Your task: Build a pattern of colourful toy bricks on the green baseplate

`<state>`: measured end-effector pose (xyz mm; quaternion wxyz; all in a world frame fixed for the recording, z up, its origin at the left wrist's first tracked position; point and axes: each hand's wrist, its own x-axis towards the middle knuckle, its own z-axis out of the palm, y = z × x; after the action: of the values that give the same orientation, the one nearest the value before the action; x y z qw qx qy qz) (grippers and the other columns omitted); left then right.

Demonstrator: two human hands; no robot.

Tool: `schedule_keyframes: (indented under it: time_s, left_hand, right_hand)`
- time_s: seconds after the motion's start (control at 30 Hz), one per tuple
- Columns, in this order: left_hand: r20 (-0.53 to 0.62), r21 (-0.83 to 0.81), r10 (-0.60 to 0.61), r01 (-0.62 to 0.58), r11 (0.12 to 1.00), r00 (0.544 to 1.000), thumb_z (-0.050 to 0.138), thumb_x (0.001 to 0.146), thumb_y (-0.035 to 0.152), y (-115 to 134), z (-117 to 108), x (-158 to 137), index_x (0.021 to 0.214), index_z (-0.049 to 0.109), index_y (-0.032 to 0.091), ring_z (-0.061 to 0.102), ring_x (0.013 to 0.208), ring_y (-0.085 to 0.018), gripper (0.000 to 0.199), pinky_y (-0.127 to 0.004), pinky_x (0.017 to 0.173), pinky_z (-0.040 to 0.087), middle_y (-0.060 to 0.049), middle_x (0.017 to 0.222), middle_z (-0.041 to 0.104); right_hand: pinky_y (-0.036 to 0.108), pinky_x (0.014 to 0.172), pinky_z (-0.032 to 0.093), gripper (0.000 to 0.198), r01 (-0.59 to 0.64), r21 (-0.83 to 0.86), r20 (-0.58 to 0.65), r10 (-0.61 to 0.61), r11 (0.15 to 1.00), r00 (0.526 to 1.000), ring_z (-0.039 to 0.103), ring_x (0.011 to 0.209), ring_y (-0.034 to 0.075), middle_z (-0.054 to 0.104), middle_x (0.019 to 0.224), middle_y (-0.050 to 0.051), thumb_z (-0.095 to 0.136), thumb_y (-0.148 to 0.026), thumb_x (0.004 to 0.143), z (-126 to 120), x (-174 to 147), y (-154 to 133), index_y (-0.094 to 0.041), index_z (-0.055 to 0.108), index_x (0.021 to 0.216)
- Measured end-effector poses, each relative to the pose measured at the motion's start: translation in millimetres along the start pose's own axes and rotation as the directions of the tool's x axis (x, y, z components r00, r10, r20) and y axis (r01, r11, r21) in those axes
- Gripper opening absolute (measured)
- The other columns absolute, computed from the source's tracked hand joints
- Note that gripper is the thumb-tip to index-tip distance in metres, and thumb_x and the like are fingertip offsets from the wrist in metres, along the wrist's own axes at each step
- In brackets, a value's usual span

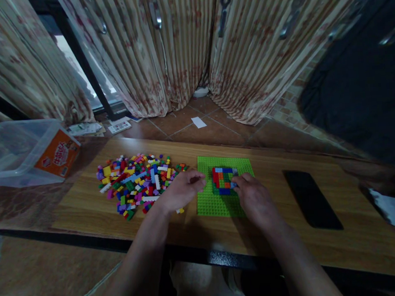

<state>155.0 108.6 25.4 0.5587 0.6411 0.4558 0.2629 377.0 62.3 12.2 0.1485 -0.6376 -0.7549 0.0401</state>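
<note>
A bright green studded baseplate (209, 205) lies on the wooden table. On it stands a low, roughly square block of toy bricks (223, 178) in red, orange, green and blue. My right hand (254, 196) is at the block's right side, its thumb and forefinger closed on a light-blue brick (233, 184) at that edge; the fingers partly hide it. My left hand (183, 189) hovers at the baseplate's left edge, with fingers loosely bent and a small gap between thumb and forefinger. No brick shows in it. Left of that hand spreads a pile of loose multicoloured bricks (135, 181).
A clear plastic bin (20, 150) with an orange label stands at the far left. A flat black phone-like slab (311, 199) lies right of the baseplate on the table (272, 161). Striped curtains (185, 55) hang behind, with papers (119, 126) on the tiled surface below.
</note>
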Motion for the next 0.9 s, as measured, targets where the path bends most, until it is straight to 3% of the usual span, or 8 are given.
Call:
schedule_keyframes:
  time_s: [0.27, 0.57, 0.9]
  left_hand:
    - [0.006, 0.013, -0.002, 0.002, 1.000, 1.000, 0.058, 0.083, 0.038, -2.6, 1.1, -0.8, 0.100, 0.064, 0.014, 0.063, 0.076, -0.016, 0.031, -0.027, 0.068, 0.048, -0.003, 0.081, 0.066]
    - [0.008, 0.092, 0.054, -0.055, 0.994, 0.999, 0.056, 0.084, 0.039, -4.7, -0.5, 1.4, 0.100, 0.065, 0.014, 0.062, 0.076, -0.015, 0.032, -0.027, 0.069, 0.049, -0.003, 0.085, 0.065]
    - [-0.014, 0.180, 0.076, -0.072, 0.981, 0.997, 0.053, 0.085, 0.035, 2.1, 5.0, -1.6, 0.097, 0.067, 0.015, 0.062, 0.076, -0.016, 0.027, -0.027, 0.069, 0.048, -0.003, 0.083, 0.067]
  right_hand:
    - [0.037, 0.076, 0.050, 0.024, 0.003, 0.078, -0.095, 0.005, 0.997, 0.995, 0.063, 0.084, 0.023, 0.067, 0.095, 0.010, 0.046, -0.015, 0.089, 1.8, 4.3, -5.4, -0.017, 0.068, 0.097]
    - [0.042, 0.079, 0.053, 0.028, -0.100, 0.293, -0.198, 0.162, 0.951, 0.967, 0.068, 0.082, 0.023, 0.072, 0.093, 0.010, 0.049, -0.021, 0.086, 10.3, 1.2, -2.1, -0.018, 0.067, 0.107]
    - [0.039, 0.077, 0.053, 0.021, -0.151, 0.400, -0.144, 0.225, 0.904, 0.964, 0.067, 0.078, 0.022, 0.071, 0.090, 0.008, 0.053, -0.025, 0.084, 9.5, 2.6, 0.1, -0.018, 0.070, 0.094]
